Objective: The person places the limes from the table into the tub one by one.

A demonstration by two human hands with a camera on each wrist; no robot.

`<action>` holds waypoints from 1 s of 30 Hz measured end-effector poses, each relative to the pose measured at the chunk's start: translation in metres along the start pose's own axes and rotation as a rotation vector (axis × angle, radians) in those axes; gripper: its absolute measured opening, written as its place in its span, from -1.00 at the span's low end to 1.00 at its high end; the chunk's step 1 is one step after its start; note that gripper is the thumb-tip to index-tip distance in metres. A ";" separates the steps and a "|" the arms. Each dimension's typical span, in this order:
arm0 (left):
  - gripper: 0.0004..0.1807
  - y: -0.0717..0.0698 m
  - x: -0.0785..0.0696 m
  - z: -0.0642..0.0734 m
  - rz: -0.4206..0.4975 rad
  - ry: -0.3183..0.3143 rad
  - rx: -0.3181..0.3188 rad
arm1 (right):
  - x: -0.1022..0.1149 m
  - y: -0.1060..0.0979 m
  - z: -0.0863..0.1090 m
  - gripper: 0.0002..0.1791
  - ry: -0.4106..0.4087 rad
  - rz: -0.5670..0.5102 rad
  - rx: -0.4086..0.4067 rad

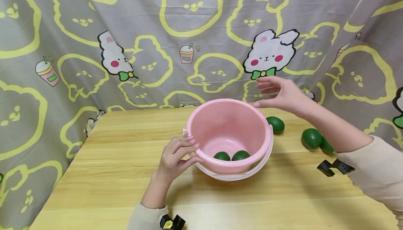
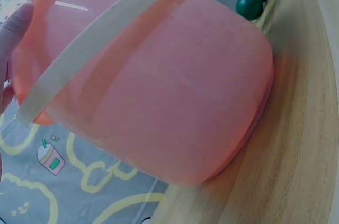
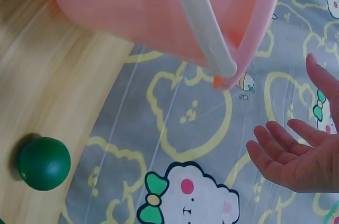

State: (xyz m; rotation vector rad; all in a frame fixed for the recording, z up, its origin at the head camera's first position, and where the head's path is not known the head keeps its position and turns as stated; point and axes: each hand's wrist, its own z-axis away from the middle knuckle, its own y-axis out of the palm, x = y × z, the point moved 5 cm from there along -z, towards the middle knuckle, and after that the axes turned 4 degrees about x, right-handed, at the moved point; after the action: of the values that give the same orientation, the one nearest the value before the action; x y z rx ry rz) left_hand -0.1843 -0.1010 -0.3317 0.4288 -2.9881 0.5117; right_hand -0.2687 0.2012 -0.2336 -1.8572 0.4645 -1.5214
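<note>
A pink bucket [image 1: 227,126] with a white handle [image 1: 233,177] lowered on its near side stands on the wooden table. Two smooth dark green, egg-shaped fruits [image 1: 240,155] lie at the near side of its floor. My left hand [image 1: 176,156] pinches the bucket's left rim between thumb and fingers; in the left wrist view the thumb [image 2: 17,25] shows at the rim. Beyond the right back of the rim, my right hand [image 1: 280,93] hangs in the air, fingers spread and nothing held. The right wrist view shows this palm [image 3: 302,163] bare and apart from the bucket.
Right of the bucket lies one green fruit [image 1: 275,125]. Farther right are two more green fruits [image 1: 311,138], one partly hidden by the right forearm. A grey patterned curtain [image 1: 201,44] hangs along the table's back edge. Wooden table top [image 1: 119,160] extends to the left.
</note>
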 end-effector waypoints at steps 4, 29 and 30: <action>-0.62 0.000 0.000 0.000 -0.006 0.004 0.002 | -0.006 -0.004 -0.001 -0.18 0.012 0.004 -0.017; -0.62 0.000 -0.001 -0.001 -0.004 0.005 0.000 | -0.049 -0.018 -0.013 -0.06 0.098 0.084 -0.120; -0.62 0.000 -0.001 -0.001 -0.002 0.005 0.000 | -0.051 -0.018 -0.013 -0.06 0.102 0.090 -0.124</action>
State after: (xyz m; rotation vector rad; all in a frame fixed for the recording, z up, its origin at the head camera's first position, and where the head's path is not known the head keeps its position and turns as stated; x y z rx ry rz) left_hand -0.1838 -0.1006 -0.3311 0.4305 -2.9828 0.5118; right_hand -0.2967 0.2434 -0.2564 -1.8319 0.6952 -1.5622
